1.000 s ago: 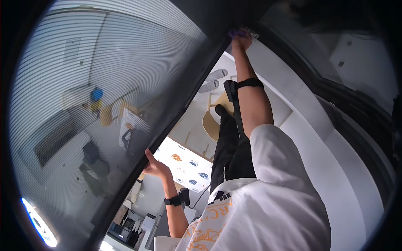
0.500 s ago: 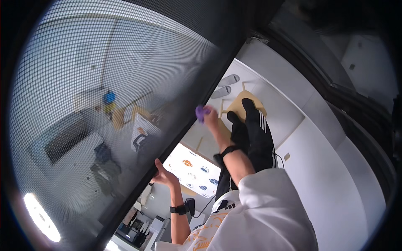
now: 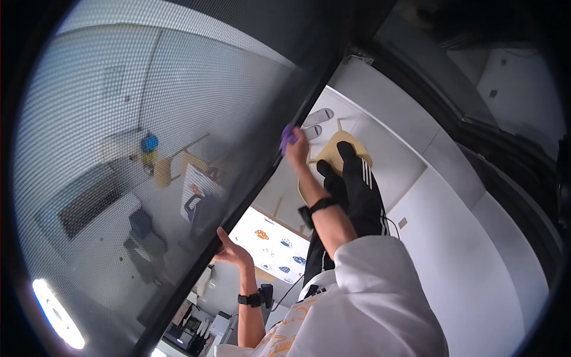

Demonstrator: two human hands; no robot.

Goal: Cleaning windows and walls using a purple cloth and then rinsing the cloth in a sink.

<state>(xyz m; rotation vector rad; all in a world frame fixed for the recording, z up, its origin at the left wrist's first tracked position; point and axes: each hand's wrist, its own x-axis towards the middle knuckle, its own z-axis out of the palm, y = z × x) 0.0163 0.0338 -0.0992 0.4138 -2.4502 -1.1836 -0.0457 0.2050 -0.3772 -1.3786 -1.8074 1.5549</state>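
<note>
A large dark mesh screen (image 3: 119, 196) slants across the left half of the view, bordered by a black frame edge (image 3: 253, 199). Against that edge, lower down, my left hand (image 3: 235, 254) grips the frame; its thumb shows on the near side and its other fingers are partly hidden. Farther up, my right hand (image 3: 297, 150) is closed around a crumpled purple cloth (image 3: 288, 137). The cloth is at the frame's edge and seems to touch it. Both wrists wear black bands.
My feet, in black socks, stand on a wooden chair (image 3: 358, 149). Grey slippers (image 3: 322, 116) lie on the floor past it. A table with a patterned white cover (image 3: 275, 243) stands below my arms. At right are a white wall panel (image 3: 458, 262) and a dark window frame (image 3: 476, 140).
My right hand has moved up along the frame edge with the purple cloth. My left hand keeps its place on the frame. The whole view has shifted slightly.
</note>
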